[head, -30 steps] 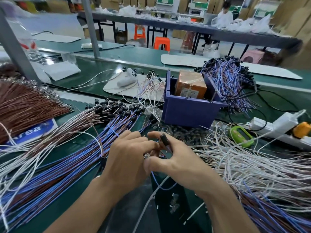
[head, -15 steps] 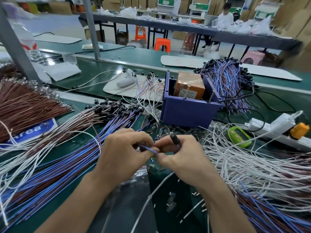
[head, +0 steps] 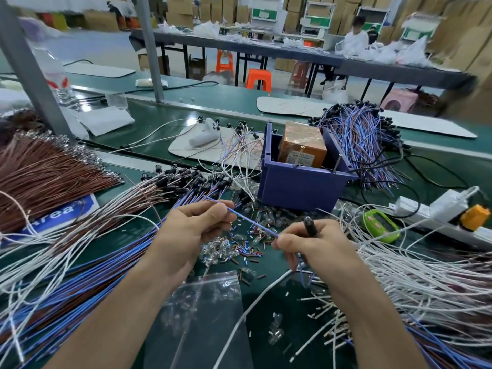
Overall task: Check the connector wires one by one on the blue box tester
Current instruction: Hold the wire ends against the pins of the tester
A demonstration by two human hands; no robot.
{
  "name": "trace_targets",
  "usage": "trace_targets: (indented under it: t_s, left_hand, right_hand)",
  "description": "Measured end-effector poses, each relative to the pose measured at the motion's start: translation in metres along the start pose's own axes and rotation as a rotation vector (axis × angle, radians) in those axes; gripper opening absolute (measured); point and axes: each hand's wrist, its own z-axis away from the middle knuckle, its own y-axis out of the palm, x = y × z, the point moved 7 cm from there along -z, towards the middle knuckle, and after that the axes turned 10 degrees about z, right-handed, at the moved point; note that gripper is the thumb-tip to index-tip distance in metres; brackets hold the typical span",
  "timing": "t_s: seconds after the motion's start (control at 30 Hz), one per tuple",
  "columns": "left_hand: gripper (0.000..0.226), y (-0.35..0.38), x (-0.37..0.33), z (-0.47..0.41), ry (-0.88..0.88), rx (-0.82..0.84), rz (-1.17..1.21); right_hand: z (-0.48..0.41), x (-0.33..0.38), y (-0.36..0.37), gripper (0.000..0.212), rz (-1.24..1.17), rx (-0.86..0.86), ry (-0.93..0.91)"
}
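Observation:
A blue connector wire [head: 253, 222] is stretched taut between my two hands over the green bench. My left hand [head: 195, 227] pinches its upper end between thumb and fingers. My right hand [head: 316, 243] pinches the lower end, and the wire's black connector [head: 310, 226] sticks up above its fingers. Just behind the hands stands the blue box tester [head: 300, 185], holding an orange block [head: 302, 146], with metal pins on its rim. A fan of blue, brown and white connector wires [head: 106, 235] lies to the left.
Another wire pile [head: 364, 137] sits behind the box, and white wires [head: 426, 275] spread to the right. Small bulbs and cut sleeve bits [head: 239, 246] litter the bench under the hands, beside a clear bag [head: 202, 315]. A green device [head: 380, 225] and power strip [head: 439, 217] lie right.
My hands have drawn apart, left hand leftward and right hand rightward, pulling the blue wire out straight between them. The black connector stays in the right hand.

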Motion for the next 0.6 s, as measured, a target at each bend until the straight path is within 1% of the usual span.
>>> trace_targets:
  t_s: [0.07,0.1,0.13,0.17,0.23,0.27,0.33,0.37,0.43,0.47,0.53,0.6]
  left_hand:
    - [0.018,0.002,0.002,0.001,-0.04,-0.003,0.044]
    - [0.015,0.004,0.002,0.002,-0.052,-0.004,0.041]
    - [0.013,0.007,0.003,0.003,-0.06,0.0,0.017]
    - [0.012,0.01,0.004,0.005,-0.067,0.009,-0.011]
    - [0.012,0.016,0.005,0.007,-0.067,0.042,-0.067]
    - [0.017,0.018,0.006,0.008,-0.057,0.058,-0.104]
    - [0.023,0.022,0.008,0.01,-0.022,0.084,-0.2]
    - [0.02,0.024,0.008,0.01,-0.003,0.094,-0.241]
    - [0.006,0.026,0.006,0.012,0.031,0.113,-0.301]
    - [0.006,0.026,0.004,0.013,0.047,0.125,-0.318]
    - [0.018,0.025,0.003,0.013,0.057,0.125,-0.309]
    - [0.019,0.022,0.002,0.011,0.06,0.077,-0.264]
  right_hand:
    - [0.006,0.002,0.009,0.018,0.043,0.169,0.006]
    - [0.01,0.004,0.015,0.022,0.06,0.264,0.011]
    - [0.014,0.004,0.019,0.027,0.063,0.323,0.02]
    - [0.014,0.003,0.021,0.033,0.046,0.332,0.03]
    - [0.009,0.002,0.02,0.04,-0.035,0.249,0.028]
    - [0.006,0.003,0.021,0.041,-0.065,0.207,0.017]
    - [0.001,0.009,0.029,0.036,-0.097,0.169,-0.021]
    - [0.0,0.011,0.034,0.03,-0.106,0.159,-0.041]
    - [0.002,0.013,0.042,0.018,-0.078,0.147,-0.071]
    - [0.003,0.014,0.044,0.015,-0.052,0.149,-0.083]
    - [0.005,0.015,0.047,0.02,-0.044,0.157,-0.097]
    - [0.005,0.015,0.047,0.03,-0.08,0.174,-0.081]
